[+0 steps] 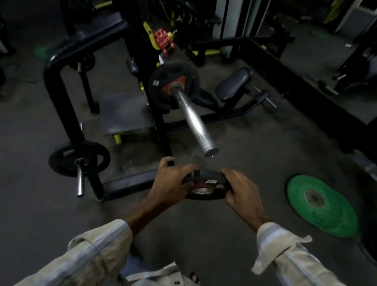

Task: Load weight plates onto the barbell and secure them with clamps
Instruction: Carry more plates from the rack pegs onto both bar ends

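A small black weight plate (204,186) with a red hub and a metal-lined hole is held flat between both hands, just below the free end of the barbell sleeve (193,117). My left hand (172,180) grips its left edge and my right hand (240,190) grips its right edge. The steel sleeve points toward me. One black plate with a red centre (163,86) sits on it, far up against the collar. A red clamp (164,40) lies on the rack behind the bar.
Green bumper plates (322,206) lie flat on the floor at the right. A black rack frame (56,87) stands at the left, with a black plate (78,159) on a low storage peg. A padded bench (233,83) lies beyond the bar.
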